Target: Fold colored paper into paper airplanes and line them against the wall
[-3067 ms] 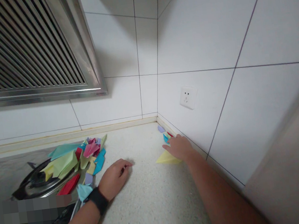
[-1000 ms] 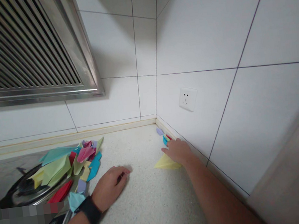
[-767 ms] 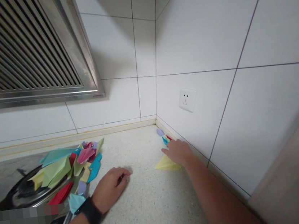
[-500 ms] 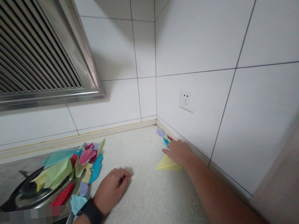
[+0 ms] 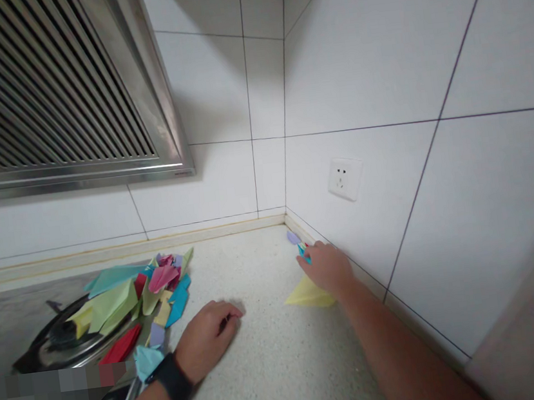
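My right hand [image 5: 328,267] reaches to the foot of the right wall, its fingers drawn in around a small blue folded paper [image 5: 305,253] with a bit of red beside it. The palm hides part of these pieces. A yellow folded paper [image 5: 310,293] lies flat on the counter just below that hand. Behind it, a purple paper piece [image 5: 293,237] sits near the corner. My left hand [image 5: 208,337], with a black watch on the wrist, rests on the counter with curled fingers and nothing visible in them.
Colourful folded papers [image 5: 164,279] are heaped at the left, partly over a gas burner [image 5: 46,350]. A range hood [image 5: 178,152] hangs above them. The speckled counter [image 5: 268,368] meets white tiled walls, with a socket [image 5: 345,179] on the right one.
My right hand's fingers have drawn in closer around the blue paper. The view has shifted slightly, moving everything a little to the right. My left hand keeps its curled pose on the counter.
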`<state>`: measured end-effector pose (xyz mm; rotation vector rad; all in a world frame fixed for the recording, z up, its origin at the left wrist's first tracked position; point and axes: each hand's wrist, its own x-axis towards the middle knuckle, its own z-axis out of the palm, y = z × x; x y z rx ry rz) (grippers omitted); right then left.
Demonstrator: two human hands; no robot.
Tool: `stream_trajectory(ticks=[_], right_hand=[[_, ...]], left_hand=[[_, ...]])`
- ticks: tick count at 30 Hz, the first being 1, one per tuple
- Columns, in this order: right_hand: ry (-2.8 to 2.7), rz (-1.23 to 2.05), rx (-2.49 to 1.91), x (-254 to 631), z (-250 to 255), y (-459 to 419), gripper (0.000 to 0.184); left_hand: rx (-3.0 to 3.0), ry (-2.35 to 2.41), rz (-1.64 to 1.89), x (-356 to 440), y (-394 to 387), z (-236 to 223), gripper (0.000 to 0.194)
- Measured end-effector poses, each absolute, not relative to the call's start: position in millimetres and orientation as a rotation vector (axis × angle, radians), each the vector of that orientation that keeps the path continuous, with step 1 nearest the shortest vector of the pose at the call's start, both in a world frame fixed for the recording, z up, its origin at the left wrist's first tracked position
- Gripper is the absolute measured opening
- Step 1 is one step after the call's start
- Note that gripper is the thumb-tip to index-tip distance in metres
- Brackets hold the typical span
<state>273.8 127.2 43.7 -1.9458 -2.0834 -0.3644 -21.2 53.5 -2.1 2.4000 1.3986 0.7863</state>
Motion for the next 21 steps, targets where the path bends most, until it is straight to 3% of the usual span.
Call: stream_trajectory(ticks=[7,13,21], right_hand=[[-2.452,-0.263,-1.349,239,48,106,0.021],[-2.696,-0.09,-0.967,216,41,81,0.018],[-2.706,-0.194,-1.27,232,43,87,0.019]], left_hand=[[2.43,1.378,0.791,-21,52,0,0.02],[2.446,1.374,0.771,-21,52,-1,0.02],[2.456,1.378,0.757,-23,54,-5,0.02]])
